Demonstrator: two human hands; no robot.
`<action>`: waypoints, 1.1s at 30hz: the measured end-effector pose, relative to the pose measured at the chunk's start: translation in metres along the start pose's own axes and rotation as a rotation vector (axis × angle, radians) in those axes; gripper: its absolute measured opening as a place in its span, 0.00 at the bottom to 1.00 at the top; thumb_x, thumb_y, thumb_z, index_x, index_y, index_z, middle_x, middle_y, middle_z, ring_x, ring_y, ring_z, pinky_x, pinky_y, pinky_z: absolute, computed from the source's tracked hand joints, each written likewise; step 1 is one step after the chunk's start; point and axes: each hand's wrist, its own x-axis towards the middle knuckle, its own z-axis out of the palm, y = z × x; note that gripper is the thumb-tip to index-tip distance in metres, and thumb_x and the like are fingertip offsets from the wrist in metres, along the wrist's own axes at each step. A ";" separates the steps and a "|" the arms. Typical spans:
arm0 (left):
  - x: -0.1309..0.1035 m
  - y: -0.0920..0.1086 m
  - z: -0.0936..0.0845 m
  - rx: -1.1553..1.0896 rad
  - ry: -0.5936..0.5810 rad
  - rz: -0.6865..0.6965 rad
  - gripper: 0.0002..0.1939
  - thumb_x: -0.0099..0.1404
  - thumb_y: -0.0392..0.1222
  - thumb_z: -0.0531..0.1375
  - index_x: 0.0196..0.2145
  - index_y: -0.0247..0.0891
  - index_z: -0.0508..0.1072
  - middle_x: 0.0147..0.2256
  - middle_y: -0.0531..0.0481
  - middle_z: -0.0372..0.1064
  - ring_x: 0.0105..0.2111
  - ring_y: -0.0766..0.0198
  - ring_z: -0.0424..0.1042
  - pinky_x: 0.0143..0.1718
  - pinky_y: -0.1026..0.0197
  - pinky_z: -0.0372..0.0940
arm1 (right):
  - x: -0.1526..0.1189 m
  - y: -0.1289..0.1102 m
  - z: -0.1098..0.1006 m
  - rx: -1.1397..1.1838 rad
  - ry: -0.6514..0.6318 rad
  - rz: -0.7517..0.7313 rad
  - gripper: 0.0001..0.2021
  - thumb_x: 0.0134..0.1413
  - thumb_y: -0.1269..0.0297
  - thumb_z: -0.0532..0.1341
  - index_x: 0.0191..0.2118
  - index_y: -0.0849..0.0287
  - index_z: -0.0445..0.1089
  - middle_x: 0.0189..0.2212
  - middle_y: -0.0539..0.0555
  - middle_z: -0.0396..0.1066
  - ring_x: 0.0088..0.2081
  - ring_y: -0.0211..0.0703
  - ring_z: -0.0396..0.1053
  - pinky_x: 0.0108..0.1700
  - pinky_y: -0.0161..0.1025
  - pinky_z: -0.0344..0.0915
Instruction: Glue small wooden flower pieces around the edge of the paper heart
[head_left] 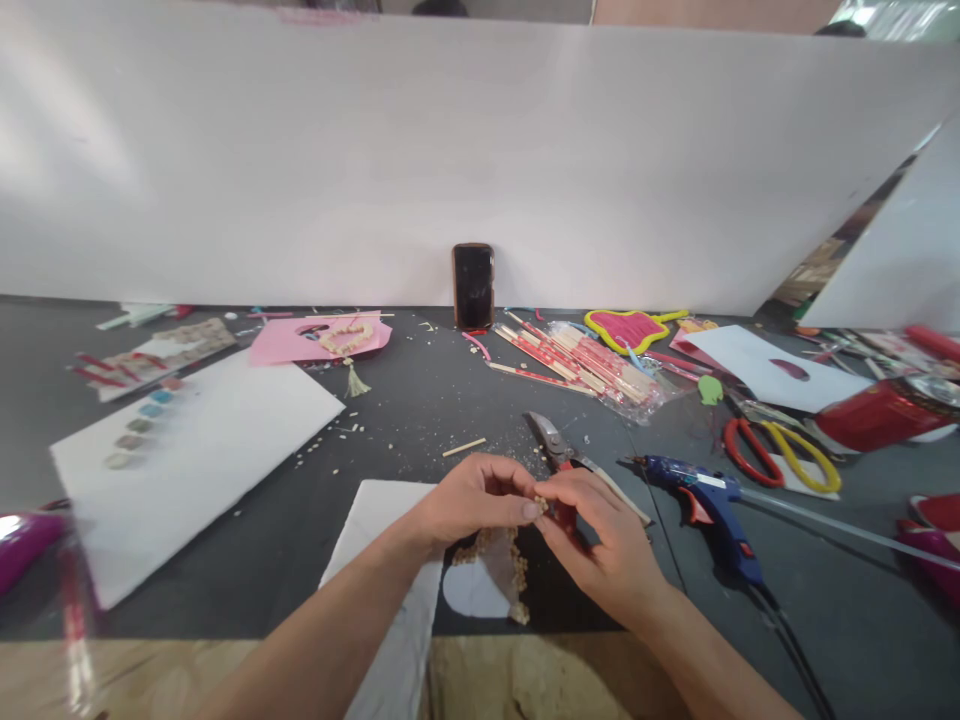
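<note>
My left hand (482,497) and my right hand (592,520) meet near the table's front edge. Their fingertips pinch a small tan beaded piece (541,505) between them. Below my fingers lies a white rounded piece (476,588) with tan bead-like bits (519,575) along its edge, partly hidden by my left hand. A white sheet (379,520) lies under my left forearm. Just beyond my right hand are pruning shears (551,438), their handles partly covered by it.
To the right are a blue glue gun (697,485) with a cable, scissors (799,455) and a red can (877,412). A phone (473,286) leans on the white partition (337,160). Wrapped sticks (585,360) lie behind; large white paper (202,450) lies left.
</note>
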 end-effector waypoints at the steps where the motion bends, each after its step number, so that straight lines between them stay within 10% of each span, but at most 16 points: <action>1: 0.000 0.000 0.000 -0.002 -0.002 0.000 0.11 0.51 0.41 0.68 0.30 0.31 0.76 0.27 0.51 0.71 0.27 0.71 0.66 0.32 0.67 0.59 | 0.000 0.000 0.000 0.002 0.000 0.002 0.14 0.54 0.73 0.60 0.46 0.54 0.66 0.36 0.52 0.69 0.30 0.34 0.67 0.37 0.34 0.69; 33: 0.000 0.000 -0.001 0.012 0.044 -0.009 0.11 0.50 0.43 0.68 0.28 0.31 0.77 0.24 0.51 0.69 0.24 0.71 0.64 0.28 0.67 0.57 | 0.000 -0.001 -0.001 0.009 0.011 0.020 0.12 0.56 0.72 0.58 0.46 0.54 0.66 0.35 0.52 0.68 0.30 0.35 0.66 0.29 0.32 0.67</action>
